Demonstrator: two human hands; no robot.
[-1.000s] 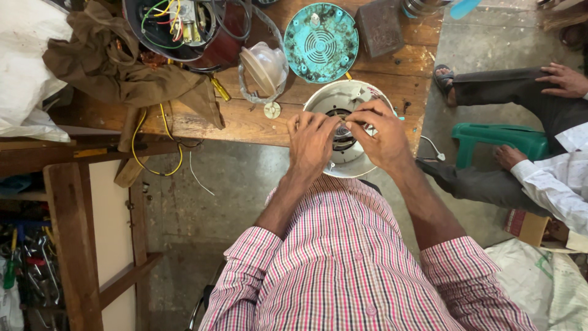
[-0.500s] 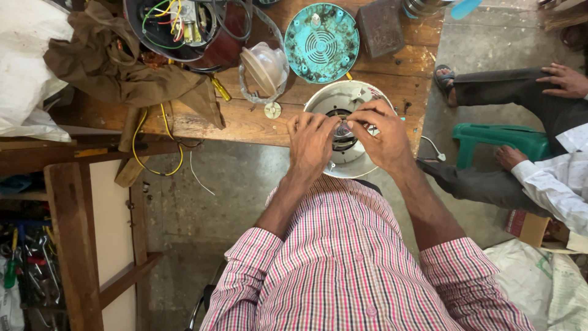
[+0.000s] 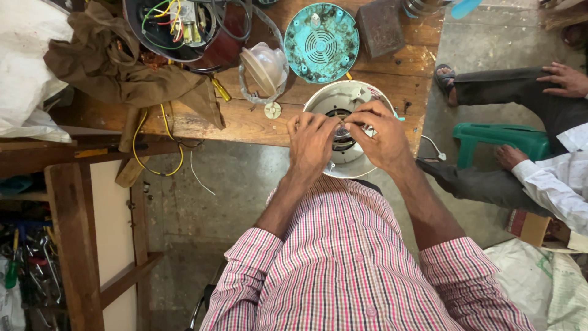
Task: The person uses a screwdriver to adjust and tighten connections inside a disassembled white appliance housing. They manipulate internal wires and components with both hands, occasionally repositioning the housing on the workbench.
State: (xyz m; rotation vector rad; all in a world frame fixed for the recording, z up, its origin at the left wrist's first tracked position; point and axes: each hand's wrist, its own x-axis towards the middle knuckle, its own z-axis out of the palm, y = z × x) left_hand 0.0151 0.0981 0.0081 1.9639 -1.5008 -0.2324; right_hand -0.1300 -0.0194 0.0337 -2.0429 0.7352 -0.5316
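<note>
A round white appliance housing (image 3: 334, 101) with a dark motor part in its centre rests at the near edge of the wooden workbench (image 3: 257, 122). My left hand (image 3: 311, 144) lies on its left side, fingers curled toward the centre. From the right, my right hand (image 3: 381, 138) meets it, fingertips pinching at a small part over the motor. What the fingers grip is hidden. A teal round base plate (image 3: 321, 41) lies just behind the housing.
A clear plastic dome lid (image 3: 263, 68), a brown rag (image 3: 122, 73), a dark housing with coloured wires (image 3: 171, 24), a yellow cable (image 3: 156, 144) and a dark block (image 3: 381, 27) lie on the bench. Another person sits at right beside a green stool (image 3: 499, 138).
None of note; both hands stay on the white housing, fingers shifting slightly over its centre.
</note>
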